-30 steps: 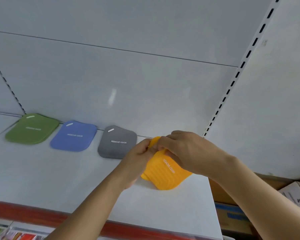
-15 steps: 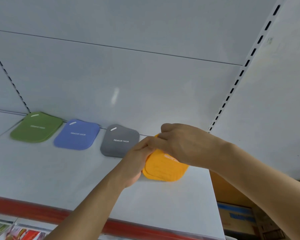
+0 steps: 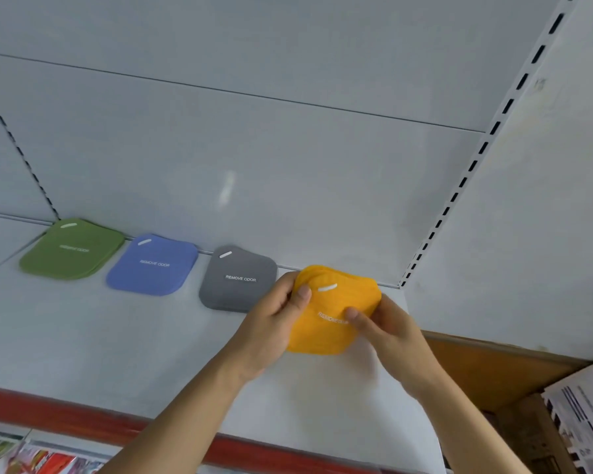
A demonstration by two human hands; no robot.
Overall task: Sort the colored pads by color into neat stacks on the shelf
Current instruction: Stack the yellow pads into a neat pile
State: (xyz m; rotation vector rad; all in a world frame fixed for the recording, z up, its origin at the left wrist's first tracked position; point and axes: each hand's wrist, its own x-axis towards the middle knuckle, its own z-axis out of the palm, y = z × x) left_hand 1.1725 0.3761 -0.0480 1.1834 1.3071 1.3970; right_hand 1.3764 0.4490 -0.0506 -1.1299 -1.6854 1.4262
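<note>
A stack of orange pads (image 3: 326,333) is on the white shelf (image 3: 83,343), at the right end of a row along the back wall. My left hand (image 3: 271,323) grips its left edge, thumb on top. My right hand (image 3: 387,333) grips its right edge, thumb on the printed text. To the left lie a grey pad stack (image 3: 238,280), a blue pad stack (image 3: 153,265) and a green pad stack (image 3: 72,249), each flat and apart from its neighbours.
The shelf has a red front edge (image 3: 83,417). A slotted upright (image 3: 473,165) runs up at the right corner. Cardboard boxes (image 3: 562,422) stand beyond the shelf's right end. Colourful packets (image 3: 31,460) show on the level below.
The orange pads were turned in my hands and now lie face up with the slot toward the wall. My right hand moved from over the top to the right edge.
</note>
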